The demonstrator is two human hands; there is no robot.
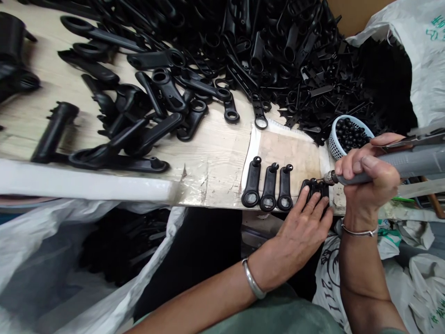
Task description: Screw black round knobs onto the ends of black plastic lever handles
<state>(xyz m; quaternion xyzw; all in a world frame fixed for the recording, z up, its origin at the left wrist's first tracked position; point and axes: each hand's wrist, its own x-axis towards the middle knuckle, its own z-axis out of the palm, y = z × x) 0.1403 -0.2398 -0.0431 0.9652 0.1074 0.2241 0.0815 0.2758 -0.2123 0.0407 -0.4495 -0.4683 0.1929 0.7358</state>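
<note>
My right hand (373, 174) is wrapped round a grey power screwdriver (417, 161), held almost level. The driver's metal tip meets the small upper end of the black window-crank handles (306, 183) at the table's front edge. My left hand (299, 234) lies over these handles with its fingers stretched out, pressing them down and hiding most of them. To its left, three more black crank handles (269, 188) lie side by side, round ends toward me, a small knob at each far end. They rest partly on a tan pad (285, 146) with a white border.
A light-blue basket (334, 143) of black balls (349, 132) stands beyond my right hand. Black plastic parts (278, 51) are heaped at the back, with larger black handles (170, 93) at left. An open white sack (52, 236) of black parts hangs below the table edge.
</note>
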